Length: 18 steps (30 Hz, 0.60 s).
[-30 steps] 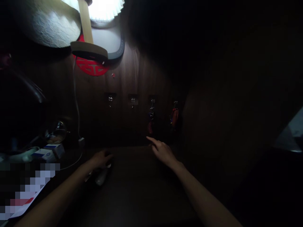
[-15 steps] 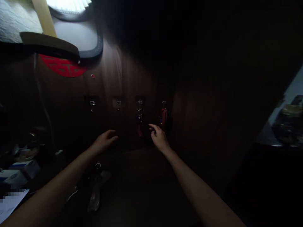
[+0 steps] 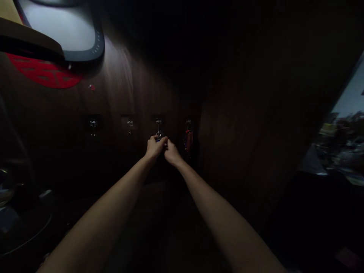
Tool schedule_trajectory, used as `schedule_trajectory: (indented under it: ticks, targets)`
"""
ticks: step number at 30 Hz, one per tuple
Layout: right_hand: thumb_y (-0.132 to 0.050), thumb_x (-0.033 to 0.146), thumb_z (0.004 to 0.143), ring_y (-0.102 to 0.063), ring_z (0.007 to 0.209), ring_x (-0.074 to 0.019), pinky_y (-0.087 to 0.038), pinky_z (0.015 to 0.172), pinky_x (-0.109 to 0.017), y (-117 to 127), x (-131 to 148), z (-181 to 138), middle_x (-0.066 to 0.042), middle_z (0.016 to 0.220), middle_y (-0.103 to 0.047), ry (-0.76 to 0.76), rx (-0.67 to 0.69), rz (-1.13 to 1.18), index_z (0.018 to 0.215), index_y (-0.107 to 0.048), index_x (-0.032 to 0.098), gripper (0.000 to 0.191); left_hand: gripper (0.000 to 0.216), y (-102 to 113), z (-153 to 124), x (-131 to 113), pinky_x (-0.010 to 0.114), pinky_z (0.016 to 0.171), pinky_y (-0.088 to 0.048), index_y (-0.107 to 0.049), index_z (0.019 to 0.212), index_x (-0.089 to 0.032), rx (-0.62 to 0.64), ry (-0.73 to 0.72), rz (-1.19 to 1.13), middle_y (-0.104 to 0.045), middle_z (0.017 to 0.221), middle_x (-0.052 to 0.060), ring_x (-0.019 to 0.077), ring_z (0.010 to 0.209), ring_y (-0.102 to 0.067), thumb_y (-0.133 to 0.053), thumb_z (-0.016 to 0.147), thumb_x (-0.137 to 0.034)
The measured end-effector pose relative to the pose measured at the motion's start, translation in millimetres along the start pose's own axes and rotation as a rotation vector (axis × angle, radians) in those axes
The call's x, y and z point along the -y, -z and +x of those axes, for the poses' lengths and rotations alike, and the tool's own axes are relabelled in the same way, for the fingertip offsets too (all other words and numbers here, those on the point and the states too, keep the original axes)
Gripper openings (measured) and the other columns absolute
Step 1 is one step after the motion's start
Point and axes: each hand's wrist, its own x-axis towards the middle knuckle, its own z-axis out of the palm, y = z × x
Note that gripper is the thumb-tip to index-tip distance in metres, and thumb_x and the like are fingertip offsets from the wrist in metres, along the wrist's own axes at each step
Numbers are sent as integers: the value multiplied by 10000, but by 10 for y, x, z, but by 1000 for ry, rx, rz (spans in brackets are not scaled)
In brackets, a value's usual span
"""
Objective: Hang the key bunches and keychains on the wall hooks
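Observation:
Both hands meet at a metal key ring (image 3: 159, 135) that hangs from a wall hook (image 3: 158, 122). My left hand (image 3: 154, 148) is closed on its lower part from the left, with a bit of blue showing between the fingers. From the right, my right hand (image 3: 172, 153) is pinched at the same bunch, its fingertips close to the left thumb. The lower part of the bunch is hidden behind the hands. Just right of them a second bunch with a red-brown piece (image 3: 189, 138) hangs from its own hook (image 3: 188, 122).
Two more hooks, a left one (image 3: 93, 123) and a nearer one (image 3: 130, 123), are on the dark wood wall. Above left are a red paper cut-out (image 3: 48, 74) and a grey-rimmed panel (image 3: 74, 34). A cable with a white plug (image 3: 46, 196) runs at lower left. Most of the lower area is very dark.
My hands have come together at the third hook and closed on the key ring; before, they were apart and off it. The view has shifted right and nearer the wall.

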Motion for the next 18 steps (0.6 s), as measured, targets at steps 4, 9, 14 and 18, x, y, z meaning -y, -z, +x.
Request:
schedule_trajectory:
  ticks: [4, 9, 14, 18]
  targets:
    - [-387, -15, 674, -569, 991, -168, -424, 919, -300, 228, 74, -34, -30, 1027, -642, 46, 33, -215, 1049, -612, 200, 487, 244, 13, 10, -23, 248, 608, -443, -625, 695, -156, 27, 47, -47, -628, 632, 9, 167, 671, -605, -639, 632, -391]
    - [-385, 6, 754, -535, 1025, -180, -406, 918, -321, 394, 293, 112, -26, 1065, -610, 107, -43, -461, 1148, -559, 254, 497, 249, 44, -30, -51, 229, 564, -423, -626, 720, -151, 61, 72, -136, -608, 623, -7, 126, 599, -566, -637, 637, -385]
    - [-454, 117, 840, -481, 1083, -247, -365, 911, -413, 432, 502, 231, -74, 1171, -547, 157, 13, -764, 1322, -385, 312, 525, 231, 33, -111, -67, 227, 546, -436, -614, 711, -144, 124, 107, -210, -593, 589, -17, 101, 523, -551, -679, 609, -340]
    - [-440, 170, 879, -480, 1073, -258, -341, 905, -428, 479, 559, 265, -77, 1141, -584, 161, 50, -854, 1307, -411, 322, 455, 191, 14, -127, -197, 213, 462, -402, -574, 672, -148, 145, 144, -248, -522, 503, -45, 73, 414, -476, -655, 629, -316]
